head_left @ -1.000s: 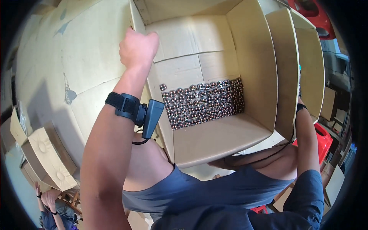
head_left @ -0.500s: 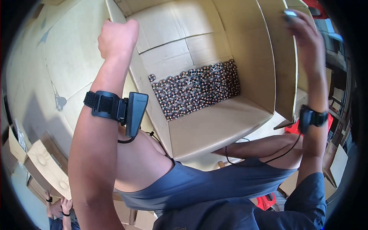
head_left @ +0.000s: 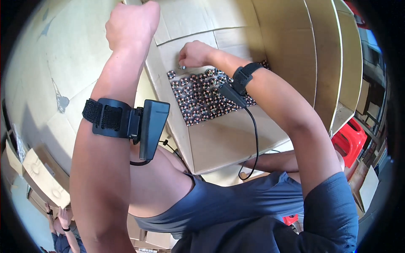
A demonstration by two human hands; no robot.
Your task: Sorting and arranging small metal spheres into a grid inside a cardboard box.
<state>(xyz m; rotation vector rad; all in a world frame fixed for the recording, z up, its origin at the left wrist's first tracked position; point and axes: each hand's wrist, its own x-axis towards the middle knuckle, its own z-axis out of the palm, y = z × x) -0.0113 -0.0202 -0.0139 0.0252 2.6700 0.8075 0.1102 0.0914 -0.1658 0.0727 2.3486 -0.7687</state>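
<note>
A large open cardboard box [head_left: 236,143] stands tilted in front of my legs. Across its inner base lie rows of small round shiny metal pieces [head_left: 196,99], packed side by side. My left hand [head_left: 133,23] is closed at the box's upper left rim, gripping the cardboard edge; its fingertips are partly hidden. Inside the box, my right hand [head_left: 196,54] pinches a small shiny metal piece [head_left: 182,66] above the far left of the rows. A single metal piece [head_left: 171,74] lies just below it at the left wall. My right forearm covers part of the rows.
A big cardboard sheet or panel [head_left: 55,76] fills the left side. To the right stands a red plastic stool [head_left: 351,141]. At the lower left, another person's hands [head_left: 64,218] touch a cardboard piece [head_left: 46,177]. Black cables hang from both wrist devices.
My right hand has swung from outside the box's right wall to its far left inside, now with a metal piece. My left hand stays at the rim, slightly higher in view.
</note>
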